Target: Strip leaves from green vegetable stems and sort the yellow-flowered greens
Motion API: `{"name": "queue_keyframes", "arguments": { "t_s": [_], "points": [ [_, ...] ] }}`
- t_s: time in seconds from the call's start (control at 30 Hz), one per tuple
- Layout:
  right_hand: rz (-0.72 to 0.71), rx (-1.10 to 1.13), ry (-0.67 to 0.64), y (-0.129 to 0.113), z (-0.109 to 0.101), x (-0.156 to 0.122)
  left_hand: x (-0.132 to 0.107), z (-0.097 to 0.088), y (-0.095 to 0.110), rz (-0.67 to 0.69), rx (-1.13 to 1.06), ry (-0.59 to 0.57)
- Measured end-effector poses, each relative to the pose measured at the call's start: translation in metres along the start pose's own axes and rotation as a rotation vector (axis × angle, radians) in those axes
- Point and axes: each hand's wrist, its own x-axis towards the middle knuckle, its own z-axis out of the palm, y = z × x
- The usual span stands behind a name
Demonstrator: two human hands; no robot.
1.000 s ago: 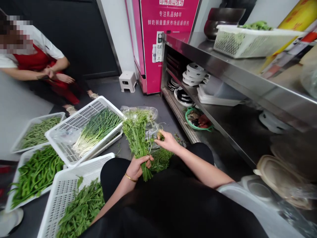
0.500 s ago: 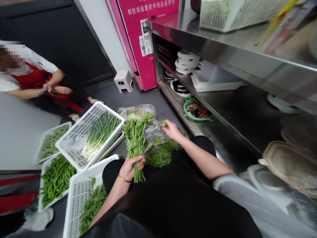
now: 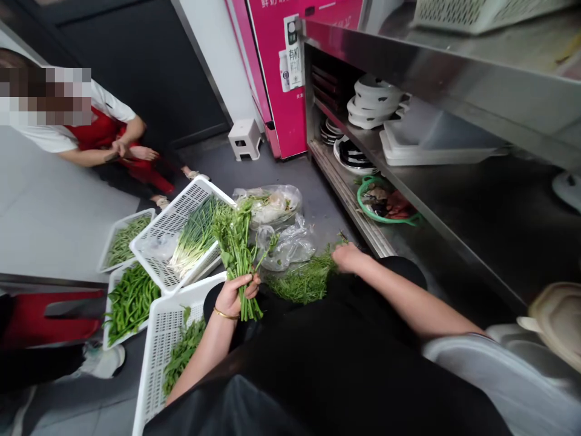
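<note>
- Since half a second ago, the right hand (image 3: 347,257) has dropped from above the plastic bags (image 3: 285,242) down onto the pile of loose greens (image 3: 303,281) on the floor; the left hand has kept its hold.
- Left hand (image 3: 233,295), with a gold bangle at the wrist, is clenched around the lower stems of a bunch of leafy greens (image 3: 235,242), which stands nearly upright above the person's knee.
- Right hand rests on the far edge of the pile, fingers turned down into the stems; whether it grasps any cannot be told.
- White basket of trimmed greens (image 3: 157,357) sits just left of the left forearm.
- Beyond it lie a tilted basket of spring onions (image 3: 190,230) and a basket of green peppers (image 3: 129,300).
- Another person in a red apron (image 3: 102,130) sits at upper left, hands together.
- Steel shelf (image 3: 431,200) with stacked plates runs along the right.
</note>
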Motion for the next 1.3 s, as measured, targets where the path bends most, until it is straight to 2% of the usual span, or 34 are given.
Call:
{"name": "queue_keyframes", "arguments": {
  "t_s": [0.07,0.13,0.2,0.3,0.47,0.57,0.67,0.73,0.83,0.9,0.97,1.03,1.1,1.2,1.27,1.3],
  "points": [
    [-0.169,-0.071,-0.089,-0.036,0.019,0.002,0.002,0.002,-0.003,-0.008,0.01,-0.02],
    [-0.446,-0.186,-0.164,-0.068,0.032,0.007,0.003,0.004,-0.006,-0.018,0.025,-0.06],
    [-0.688,-0.319,-0.235,-0.091,0.042,0.015,0.003,0.005,-0.009,-0.027,0.046,-0.106],
    [-0.796,-0.451,-0.351,-0.1,0.054,0.024,0.001,0.004,-0.012,-0.03,0.096,-0.12],
    [-0.722,-0.548,-0.451,-0.092,0.057,0.018,-0.003,-0.004,-0.018,-0.123,0.083,-0.109],
    [-0.628,-0.45,-0.513,-0.092,0.062,0.009,-0.002,-0.003,-0.023,-0.154,0.048,-0.091],
    [-0.412,-0.071,-0.496,-0.091,0.074,0.0,0.002,0.004,-0.027,-0.111,0.032,-0.079],
    [-0.164,0.319,-0.455,-0.089,0.085,-0.006,0.006,0.013,-0.027,-0.085,0.027,-0.091],
    [0.254,0.817,-0.311,-0.085,0.1,-0.01,0.015,0.031,-0.022,-0.046,0.053,-0.09],
    [0.404,0.973,-0.197,-0.077,0.103,-0.005,0.019,0.041,-0.019,-0.003,0.077,-0.059],
    [0.48,0.969,-0.037,-0.064,0.093,0.005,0.02,0.046,-0.018,0.034,0.092,-0.042],
    [0.528,0.892,0.133,-0.047,0.069,0.013,0.017,0.044,-0.02,0.038,0.12,-0.056],
    [0.502,0.8,0.202,-0.034,0.038,0.017,0.013,0.036,-0.024,0.029,0.178,-0.062],
    [0.281,0.602,0.15,-0.038,0.006,0.017,0.01,0.024,-0.028,0.052,0.258,-0.042],
    [0.161,0.5,0.084,-0.054,0.005,0.02,0.011,0.022,-0.03,0.079,0.283,-0.053],
    [0.147,0.502,0.057,-0.064,0.009,0.022,0.011,0.022,-0.03,0.081,0.3,-0.064]
  ]
}}
